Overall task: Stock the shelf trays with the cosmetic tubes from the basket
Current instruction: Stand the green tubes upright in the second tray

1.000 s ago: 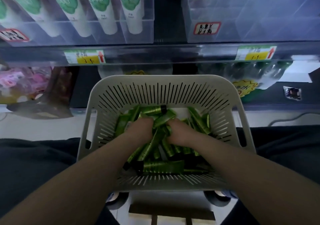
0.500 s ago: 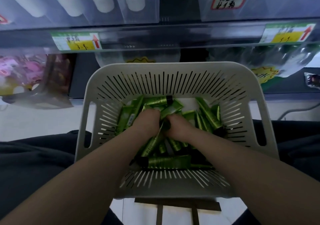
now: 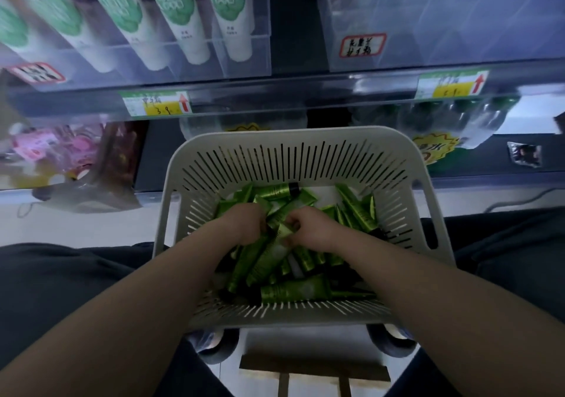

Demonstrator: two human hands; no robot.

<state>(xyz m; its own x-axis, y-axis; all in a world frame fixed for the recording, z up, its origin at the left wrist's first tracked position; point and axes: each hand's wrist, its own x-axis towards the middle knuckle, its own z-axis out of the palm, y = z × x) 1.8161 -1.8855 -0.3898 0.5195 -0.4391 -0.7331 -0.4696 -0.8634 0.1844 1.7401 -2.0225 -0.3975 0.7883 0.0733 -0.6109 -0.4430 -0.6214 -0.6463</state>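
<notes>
1 grey slotted basket (image 3: 293, 141) sits between the person's dark-clad legs (image 3: 61, 274), below the shelf (image 3: 275, 89). Green tubes (image 3: 295, 289) lie loose in a heap on the basket floor, crossing at all angles. Over 15 are visible; an exact count is not possible, since they overlap and the hands cover some. Both hands are in the basket at mid-heap, close together. Left hand (image 3: 244, 225): fingers curled down around tubes that run out beneath the palm; number held cannot be told. Right hand (image 3: 313, 228): fingers curled in, pinching a tube end between the 2 hands. 2 clear trays on the shelf: left tray (image 3: 244, 57) holds at least 5 white tubes (image 3: 186, 23) with green leaf print, caps down; right tray (image 3: 458, 30), contents unclear through blur. 2 red-bordered labels (image 3: 363, 45): 1 far left, 1 on the right tray front. 2 yellow price tags (image 3: 157, 105) on the shelf edge, each with 1 red arrow.
</notes>
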